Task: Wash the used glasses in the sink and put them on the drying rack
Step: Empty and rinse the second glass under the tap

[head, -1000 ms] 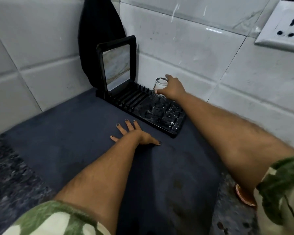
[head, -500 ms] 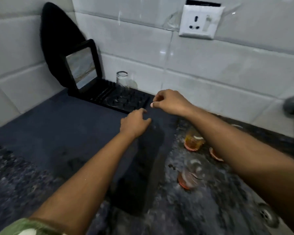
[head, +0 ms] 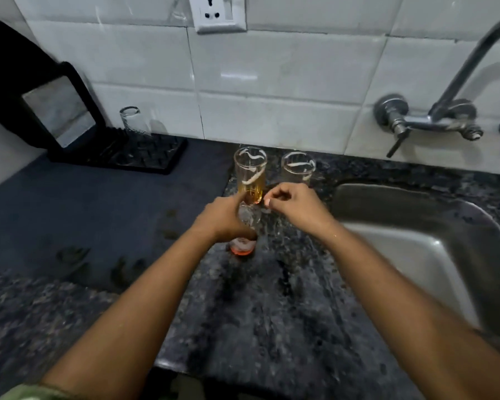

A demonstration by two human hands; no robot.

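Left hand [head: 224,219] wraps nearest used glass [head: 246,226] low on table [head: 257,313], fingers curled round it – judged grip for lift toward sink [head: 433,255]

Right hand [head: 296,207] hovers beside, fingers loosely curled, holding nothing; blurred, contact with glass unclear

Two more used glasses behind: one with amber liquid [head: 250,176], one clear [head: 298,168], queued near sink edge

One washed glass [head: 132,121] upside down on drying rack [head: 145,153], so water drains; rack on dark mat [head: 84,215], well apart from dirty ones

Tap [head: 433,119] over sink
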